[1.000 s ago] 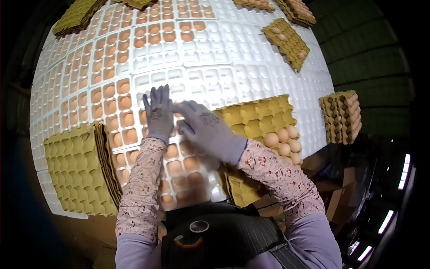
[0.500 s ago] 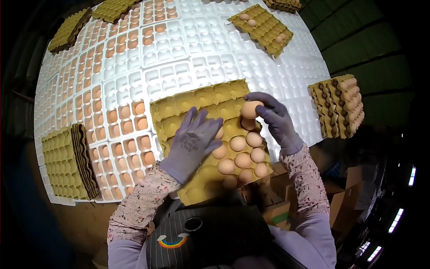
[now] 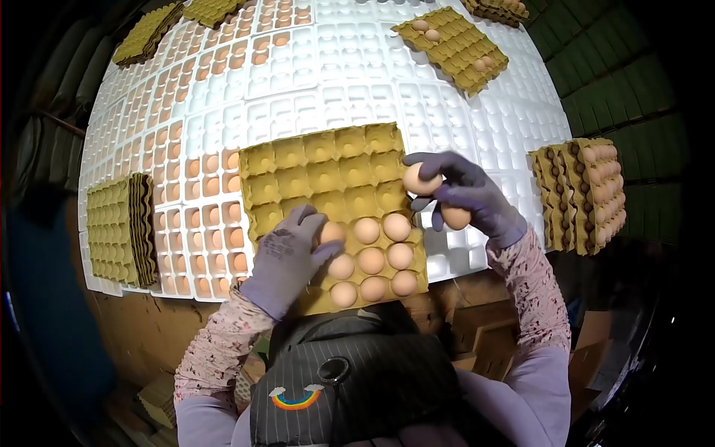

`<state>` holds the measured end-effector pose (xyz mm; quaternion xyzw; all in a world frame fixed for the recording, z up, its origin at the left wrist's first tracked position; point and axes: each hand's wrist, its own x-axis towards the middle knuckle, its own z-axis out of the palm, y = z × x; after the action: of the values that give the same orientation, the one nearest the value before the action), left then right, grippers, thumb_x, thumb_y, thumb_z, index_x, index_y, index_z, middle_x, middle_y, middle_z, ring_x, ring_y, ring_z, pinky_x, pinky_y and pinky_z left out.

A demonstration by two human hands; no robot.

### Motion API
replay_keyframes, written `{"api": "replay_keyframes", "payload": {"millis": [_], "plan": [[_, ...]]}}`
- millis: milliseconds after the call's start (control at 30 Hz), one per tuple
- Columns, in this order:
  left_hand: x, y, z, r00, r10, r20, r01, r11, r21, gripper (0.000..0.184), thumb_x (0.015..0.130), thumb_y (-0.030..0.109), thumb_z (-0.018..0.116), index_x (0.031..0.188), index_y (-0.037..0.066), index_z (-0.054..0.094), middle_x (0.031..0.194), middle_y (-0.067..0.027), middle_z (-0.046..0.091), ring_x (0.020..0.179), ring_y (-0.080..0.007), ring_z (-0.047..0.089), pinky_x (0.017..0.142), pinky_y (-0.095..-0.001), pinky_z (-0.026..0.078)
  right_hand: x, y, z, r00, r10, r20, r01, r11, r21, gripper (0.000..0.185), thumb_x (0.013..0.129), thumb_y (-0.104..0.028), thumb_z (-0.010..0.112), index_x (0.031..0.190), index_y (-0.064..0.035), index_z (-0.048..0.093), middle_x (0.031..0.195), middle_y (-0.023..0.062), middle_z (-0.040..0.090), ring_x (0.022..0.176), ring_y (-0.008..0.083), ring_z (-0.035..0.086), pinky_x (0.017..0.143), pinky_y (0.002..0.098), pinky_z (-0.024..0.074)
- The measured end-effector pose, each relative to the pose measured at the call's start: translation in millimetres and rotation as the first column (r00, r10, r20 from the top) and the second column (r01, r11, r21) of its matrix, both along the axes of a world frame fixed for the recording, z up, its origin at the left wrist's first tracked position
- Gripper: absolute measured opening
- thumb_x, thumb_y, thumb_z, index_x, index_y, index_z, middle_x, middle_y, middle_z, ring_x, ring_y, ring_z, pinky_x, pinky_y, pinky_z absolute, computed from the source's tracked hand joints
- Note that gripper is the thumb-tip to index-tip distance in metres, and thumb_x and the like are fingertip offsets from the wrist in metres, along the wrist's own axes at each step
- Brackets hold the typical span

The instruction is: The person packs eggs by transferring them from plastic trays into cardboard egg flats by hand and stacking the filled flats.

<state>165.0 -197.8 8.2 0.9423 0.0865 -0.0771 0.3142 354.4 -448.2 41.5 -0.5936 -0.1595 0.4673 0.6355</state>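
In front of my body a yellow-brown pulp egg tray [image 3: 328, 173] lies on the white trays, its far rows bare and several brown eggs [image 3: 371, 261] seated in its near right part. My left hand [image 3: 287, 261], in a purple-grey glove, is over the tray's left side, with thumb and fingers closed around an egg [image 3: 331, 233]. Just off the tray's right edge, my gloved right hand [image 3: 480, 197] holds two eggs: a paler one [image 3: 421, 179] between the fingertips, and a browner one [image 3: 456, 217] lower, beneath the fingers.
White plastic egg trays [image 3: 216, 123] cover the table, several on the left filled with eggs. Pulp tray stacks stand at left [image 3: 119, 231] and right [image 3: 577, 194], the right one with eggs. Another pulp tray [image 3: 454, 48] with a few eggs lies at the back. Cardboard boxes [image 3: 484, 335] sit below.
My right hand has turned and moved slightly right and down, now with two eggs visible in it. My left hand has gone from lying flat to curling around an egg. The view has shifted.
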Motion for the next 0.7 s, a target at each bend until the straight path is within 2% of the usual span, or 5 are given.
{"api": "replay_keyframes", "payload": {"millis": [200, 400, 500, 567, 700], "plan": [[18, -18, 20, 0.987, 0.137, 0.078, -0.052, 0.751, -0.658, 0.038, 0.092, 0.028, 0.070, 0.120, 0.004, 0.064, 0.125, -0.0156, 0.062, 0.105, -0.0298, 0.065, 0.089, -0.0387, 0.054, -42, 6, -31, 0.077, 0.670, 0.738, -0.015, 0.741, -0.671, 0.041, 0.088, -0.042, 0.071, 0.113, -0.0100, 0.069, 0.150, 0.0120, 0.045, 0.119, 0.0363, 0.056, 0.099, 0.0414, 0.0501], [33, -65, 0, 0.968, -0.251, 0.012, 0.176, 0.713, 0.678, 0.037, 0.081, 0.030, 0.074, 0.111, 0.010, 0.066, 0.138, -0.0132, 0.052, 0.102, -0.0300, 0.060, 0.081, -0.0427, 0.053, -37, -29, -25, 0.955, -0.129, 0.268, 0.156, 0.984, -0.082, 0.053, 0.108, -0.043, 0.044, 0.133, 0.0012, 0.059, 0.119, 0.0079, 0.066, 0.095, 0.0172, 0.069, 0.079, 0.0277, 0.0579], [35, -28, 0, 0.990, -0.131, 0.046, 0.132, 0.991, -0.026, 0.046, 0.090, 0.041, 0.067, 0.121, 0.008, 0.066, 0.134, -0.0132, 0.056, 0.108, -0.0241, 0.059, 0.083, -0.0393, 0.053, -39, -36, -27, 0.975, -0.194, -0.112, 0.193, 0.981, -0.025, 0.067, 0.108, -0.053, 0.033, 0.141, 0.0033, 0.049, 0.117, 0.0135, 0.067, 0.102, 0.0226, 0.067, 0.076, 0.0315, 0.0608], [25, 0, 37, 0.945, 0.027, -0.326, -0.311, 0.377, -0.872, 0.051, 0.099, 0.043, 0.062, 0.133, 0.004, 0.060, 0.132, -0.0113, 0.059, 0.118, -0.0189, 0.057, 0.091, -0.0356, 0.051, -36, -28, -37, 0.775, -0.216, -0.593, 0.314, 0.947, 0.065, 0.071, 0.106, -0.057, 0.035, 0.140, 0.0032, 0.049, 0.116, 0.0140, 0.067, 0.100, 0.0257, 0.067, 0.076, 0.0358, 0.0614], [-10, 48, -6, 0.971, 0.073, -0.226, -0.214, -0.147, -0.966, 0.054, 0.103, 0.045, 0.055, 0.139, 0.005, 0.051, 0.138, -0.0103, 0.055, 0.115, -0.0181, 0.060, 0.088, -0.0317, 0.055, -38, 27, -13, 0.874, -0.156, -0.460, 0.204, 0.977, 0.055, 0.069, 0.105, -0.057, 0.040, 0.139, 0.0028, 0.051, 0.114, 0.0119, 0.067, 0.094, 0.0213, 0.068, 0.076, 0.0333, 0.0603]]}}
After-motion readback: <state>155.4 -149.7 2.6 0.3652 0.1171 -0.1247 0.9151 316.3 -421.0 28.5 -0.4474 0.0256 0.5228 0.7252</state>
